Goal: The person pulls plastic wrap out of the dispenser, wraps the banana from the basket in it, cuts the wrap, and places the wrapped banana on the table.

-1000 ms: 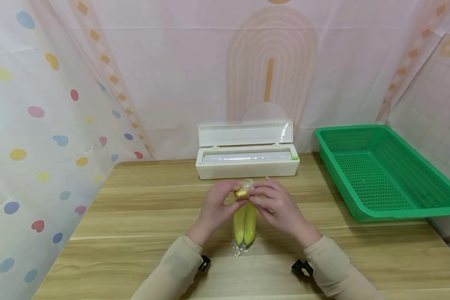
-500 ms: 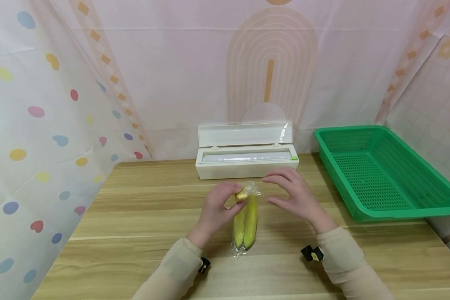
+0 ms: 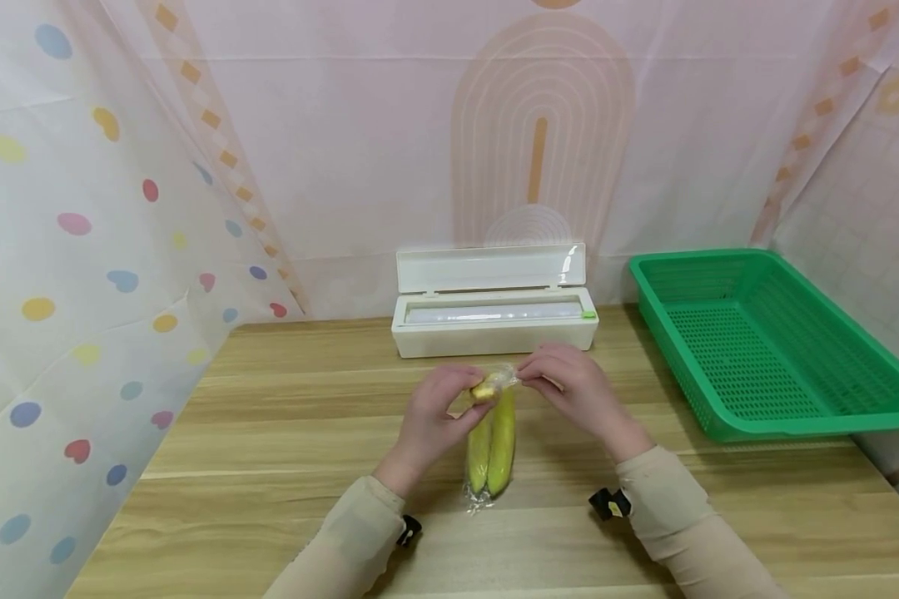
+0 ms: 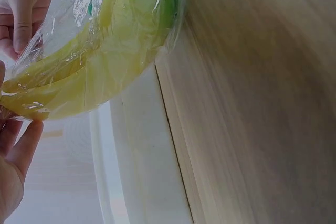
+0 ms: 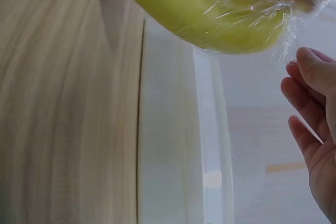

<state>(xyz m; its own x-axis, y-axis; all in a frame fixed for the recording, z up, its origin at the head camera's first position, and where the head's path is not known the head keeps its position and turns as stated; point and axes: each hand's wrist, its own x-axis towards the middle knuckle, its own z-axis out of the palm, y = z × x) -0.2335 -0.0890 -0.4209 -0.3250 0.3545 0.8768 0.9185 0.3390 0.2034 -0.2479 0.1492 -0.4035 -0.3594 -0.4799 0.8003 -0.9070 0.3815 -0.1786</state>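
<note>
Two yellow-green bananas (image 3: 501,449), joined at the stem, are wrapped in clear plastic wrap (image 3: 479,502) and stand stem-up over the wooden table. The left hand (image 3: 430,412) pinches the stem end between thumb and fingers. On the other side, the right hand (image 3: 573,395) has thumb and fingertips together at the loose edge of the wrap. Close up in the right wrist view, the right hand (image 5: 320,98) holds its thumb and index by the crinkled film, just below the covered stem. The left wrist view shows the film loosely covering both bananas (image 4: 100,72).
Behind the hands sits a white plastic-wrap dispenser (image 3: 494,339), its lid raised, with a roll inside and a green slider (image 3: 588,315) at its right end. A green perforated basket (image 3: 674,366) stands to the right. Patterned cloth hangs behind and at both sides.
The right hand let go of the wrapped stem and drew back to the right, then came back in to the film's edge. The left hand stayed at the stem.
</note>
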